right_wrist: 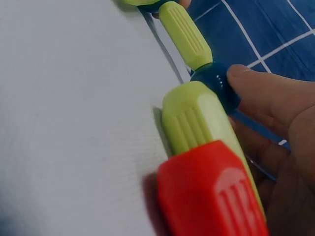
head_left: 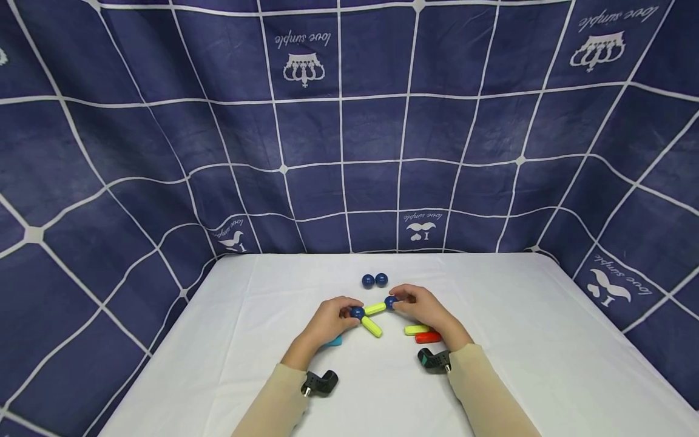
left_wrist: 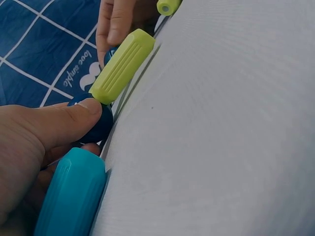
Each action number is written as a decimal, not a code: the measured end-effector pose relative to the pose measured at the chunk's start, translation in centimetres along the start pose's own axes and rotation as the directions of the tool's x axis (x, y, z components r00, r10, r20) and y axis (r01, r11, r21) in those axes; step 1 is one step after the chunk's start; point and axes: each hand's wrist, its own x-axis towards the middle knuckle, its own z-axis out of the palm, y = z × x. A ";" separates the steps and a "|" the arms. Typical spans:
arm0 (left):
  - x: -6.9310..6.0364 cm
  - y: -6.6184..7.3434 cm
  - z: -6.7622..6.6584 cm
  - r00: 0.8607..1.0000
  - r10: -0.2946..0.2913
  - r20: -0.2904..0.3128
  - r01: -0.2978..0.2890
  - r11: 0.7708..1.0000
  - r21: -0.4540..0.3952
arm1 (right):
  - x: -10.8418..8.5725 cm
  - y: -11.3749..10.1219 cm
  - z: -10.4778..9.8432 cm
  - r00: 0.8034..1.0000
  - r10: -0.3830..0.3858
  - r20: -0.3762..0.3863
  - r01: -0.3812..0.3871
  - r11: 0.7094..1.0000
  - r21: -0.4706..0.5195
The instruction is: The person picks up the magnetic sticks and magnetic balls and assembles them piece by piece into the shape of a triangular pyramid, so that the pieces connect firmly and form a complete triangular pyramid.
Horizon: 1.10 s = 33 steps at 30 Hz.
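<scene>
My left hand [head_left: 330, 320] pinches a dark blue ball [head_left: 357, 312] between thumb and fingers. Two yellow-green rods join that ball: one rod [head_left: 372, 327] points toward me, the other [head_left: 375, 309] runs right to a second blue ball [head_left: 390, 302]. That second ball is held by the thumb and fingers of my right hand [head_left: 423, 306]. In the right wrist view the connecting rod [right_wrist: 187, 37] meets the ball [right_wrist: 219, 86] under my right thumb. Beside the left hand lies a cyan rod [left_wrist: 74, 191], partly hidden by the hand in the head view.
Two loose blue balls [head_left: 368, 281] sit side by side behind the hands. Near my right wrist, a yellow-green rod [head_left: 416, 330] and a red rod [head_left: 428, 337] lie together on the white tabletop [head_left: 382, 388]. A dark blue gridded curtain [head_left: 371, 133] surrounds the table.
</scene>
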 end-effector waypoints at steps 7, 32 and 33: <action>0.0 -0.1 0.0 1.000 -0.010 -0.001 0.010 1.000 0.014 | 1.1 -0.8 -0.6 0.999 0.042 -0.016 -0.040 0.996 0.074; 0.2 0.2 0.0 0.999 -0.035 -0.008 0.036 0.999 0.024 | 5.0 -2.1 1.1 0.991 0.110 -0.076 -0.110 0.994 0.007; 0.1 0.2 0.0 0.999 -0.037 -0.008 0.037 0.999 0.025 | 5.0 -2.2 1.1 0.990 0.111 -0.084 -0.111 0.994 0.001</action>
